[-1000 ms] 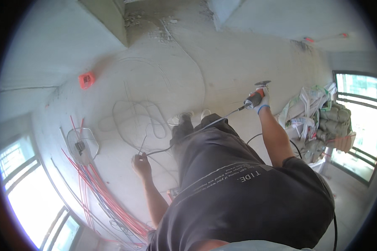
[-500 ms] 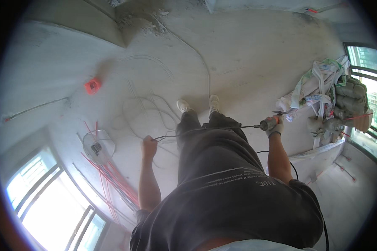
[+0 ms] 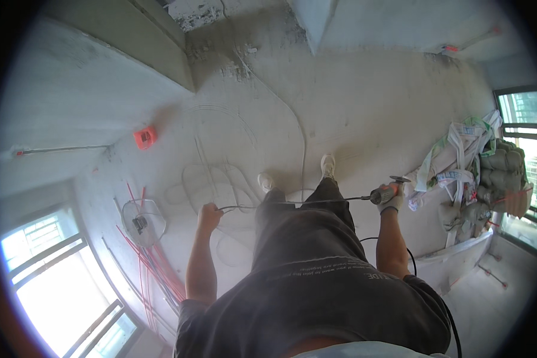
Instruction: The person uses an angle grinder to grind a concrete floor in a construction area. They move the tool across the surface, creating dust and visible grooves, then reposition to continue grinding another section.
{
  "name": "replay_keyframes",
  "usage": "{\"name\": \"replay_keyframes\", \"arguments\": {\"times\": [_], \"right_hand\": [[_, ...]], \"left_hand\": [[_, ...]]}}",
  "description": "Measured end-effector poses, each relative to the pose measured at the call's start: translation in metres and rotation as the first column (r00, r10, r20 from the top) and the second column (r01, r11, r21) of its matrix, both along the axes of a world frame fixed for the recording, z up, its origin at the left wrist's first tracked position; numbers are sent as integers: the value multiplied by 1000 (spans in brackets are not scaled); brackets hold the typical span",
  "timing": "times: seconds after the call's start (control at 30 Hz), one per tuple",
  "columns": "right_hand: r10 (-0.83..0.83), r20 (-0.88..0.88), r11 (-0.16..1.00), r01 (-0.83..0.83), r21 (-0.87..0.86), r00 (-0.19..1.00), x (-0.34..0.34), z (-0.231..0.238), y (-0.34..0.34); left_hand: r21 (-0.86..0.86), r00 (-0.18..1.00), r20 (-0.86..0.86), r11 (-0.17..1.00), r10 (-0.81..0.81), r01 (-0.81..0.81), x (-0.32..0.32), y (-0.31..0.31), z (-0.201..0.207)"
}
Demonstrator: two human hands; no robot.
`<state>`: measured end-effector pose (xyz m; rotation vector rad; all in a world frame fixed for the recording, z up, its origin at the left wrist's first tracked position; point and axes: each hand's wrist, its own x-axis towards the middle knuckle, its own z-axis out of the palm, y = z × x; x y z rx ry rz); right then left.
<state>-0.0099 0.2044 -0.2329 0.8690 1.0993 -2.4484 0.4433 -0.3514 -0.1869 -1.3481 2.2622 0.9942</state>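
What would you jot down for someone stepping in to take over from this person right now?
Left hand: bare, closed around one end of a thin grey cable.
Right hand: gloved, closed on a small power tool, where the cable's other end meets it.
The cable runs taut across the front of the legs, hand to hand. More loose cable lies in loops on the concrete floor ahead of the shoes.
Nearby: red pipes along the left wall, an orange box, filled sacks at right.
Done: one stretch is pulled straight. Left: the looped cable on the floor is not gathered.
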Motion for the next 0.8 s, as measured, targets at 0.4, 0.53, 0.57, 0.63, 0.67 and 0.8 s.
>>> {"name": "replay_keyframes", "arguments": {"times": [0.4, 0.53, 0.57, 0.63, 0.67, 0.8], "right_hand": [[108, 176, 994, -108, -9, 978, -138, -68, 48], [73, 194, 996, -82, 39, 978, -167, -65, 55], [79, 184, 993, -94, 74, 980, -172, -64, 52], [81, 200, 989, -104, 105, 977, -181, -65, 49], [78, 225, 990, -103, 100, 971, -185, -65, 46], [131, 289, 986, -155, 62, 949, -196, -83, 49]], "left_hand": [[-105, 962, 91, 963, 256, -246, -85, 171, 49], [-99, 950, 114, 955, 292, -281, -96, 206, 68], [-94, 945, 117, 951, 305, -295, -96, 213, 72], [-87, 940, 131, 948, 316, -307, -97, 224, 75], [-87, 938, 143, 948, 315, -305, -98, 229, 75], [-77, 937, 104, 942, 334, -328, -109, 241, 74]]}}
